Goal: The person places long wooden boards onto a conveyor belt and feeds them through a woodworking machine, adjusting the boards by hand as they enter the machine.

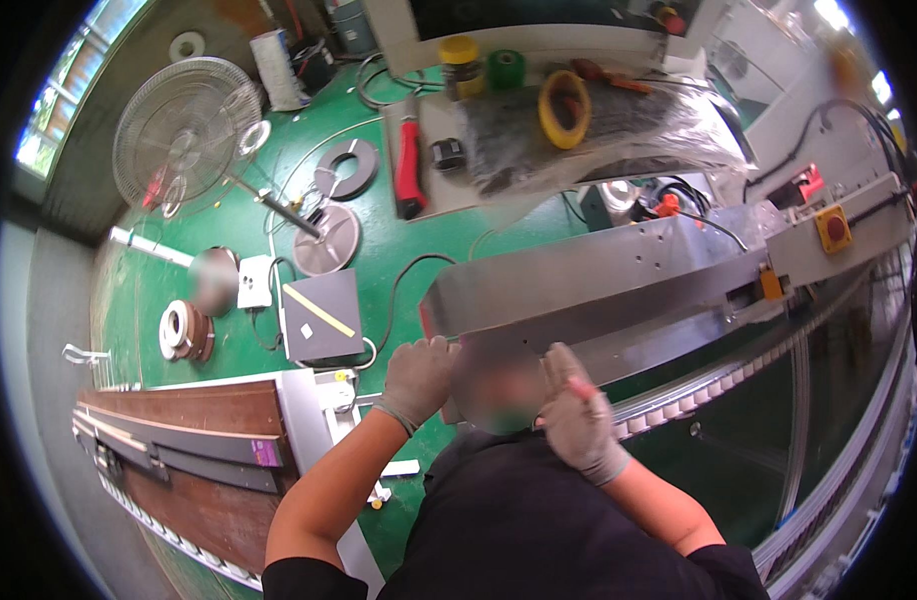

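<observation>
My left hand, in a grey work glove, is at the left end of the long metal machine bed. Its fingers are curled closed, and whatever they may hold is hidden. A long dark grey strip lies along the bed, its near left end close to that hand. My right hand, also gloved and with a red patch by the fingers, is held up with fingers straight, on the right of a blurred area between the hands. Nothing shows in its grasp.
At left, a brown-topped bench bears dark strips. A standing fan, tape rolls and a grey box with cables are on the green floor. Ahead, a red-handled tool lies by a wrapped bundle. A roller conveyor runs right.
</observation>
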The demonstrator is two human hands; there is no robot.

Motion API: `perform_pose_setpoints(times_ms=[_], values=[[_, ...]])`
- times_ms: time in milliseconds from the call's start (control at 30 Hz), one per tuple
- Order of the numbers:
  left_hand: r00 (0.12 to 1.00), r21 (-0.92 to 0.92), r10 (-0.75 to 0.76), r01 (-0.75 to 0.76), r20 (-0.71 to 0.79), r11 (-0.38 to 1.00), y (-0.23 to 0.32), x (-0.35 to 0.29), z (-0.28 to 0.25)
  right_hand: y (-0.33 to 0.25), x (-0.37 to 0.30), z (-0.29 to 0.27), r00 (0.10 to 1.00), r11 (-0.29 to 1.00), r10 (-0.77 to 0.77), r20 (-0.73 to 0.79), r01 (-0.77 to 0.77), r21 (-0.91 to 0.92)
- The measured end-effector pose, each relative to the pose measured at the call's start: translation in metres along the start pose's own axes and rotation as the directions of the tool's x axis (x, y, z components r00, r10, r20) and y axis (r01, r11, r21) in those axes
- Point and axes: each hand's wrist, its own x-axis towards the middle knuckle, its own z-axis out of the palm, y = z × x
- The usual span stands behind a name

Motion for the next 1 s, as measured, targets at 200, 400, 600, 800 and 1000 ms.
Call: perform_pose_setpoints(times_ms=[200,400,600,800,1000], values=[[0.995,-0.049,0.033,-0.028,0.092,0.998,0.041,0.043,0.000,-0.023,0.010,-0.005,1.000,0.996,-0.021,0.007,0.021,-0.087],[0.999,-0.259,0.042,-0.031,0.035,0.965,0.096,0.078,-0.016,-0.036,0.021,-0.058,0.980,0.975,-0.194,-0.040,0.189,-0.114],[0.960,-0.251,0.234,-0.191,0.155,0.949,0.131,0.111,-0.023,-0.084,0.025,-0.094,0.965,0.966,-0.257,-0.055,0.259,0.026],[0.991,-0.410,0.134,-0.134,-0.029,0.902,0.143,0.101,0.024,-0.113,0.034,-0.122,0.926,0.938,-0.344,-0.152,0.344,-0.029],[0.930,-0.273,0.367,-0.349,0.016,0.897,0.212,0.203,-0.030,-0.100,0.032,-0.146,0.888,0.881,-0.459,0.029,0.459,-0.117]])
